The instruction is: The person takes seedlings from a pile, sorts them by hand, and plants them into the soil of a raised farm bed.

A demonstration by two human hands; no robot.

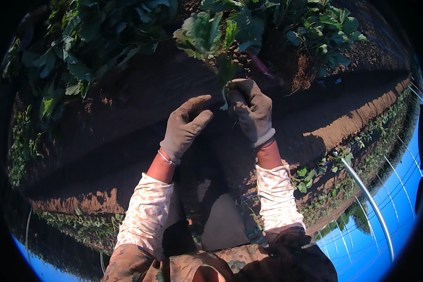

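My right hand (251,107), in a soil-stained knit glove, pinches the base of a young leafy plant (201,38). The plant's broad toothed leaves, slightly blurred, point away from me over the dark soil. A small pale-green shoot (225,98) hangs beside the glove's fingertips. To the left, my left hand (187,127) wears a matching glove. Its thumb and fingers are apart with nothing between them, a short gap from the right hand.
Leafy plants lie heaped at far left (91,42) and far right (324,35); reddish roots (303,74) show on the right. A narrow magenta object (262,65) lies on the soil. Sunlit ridges (359,116), low crop rows (377,130) and a metal hoop pipe (370,204) stand to the right.
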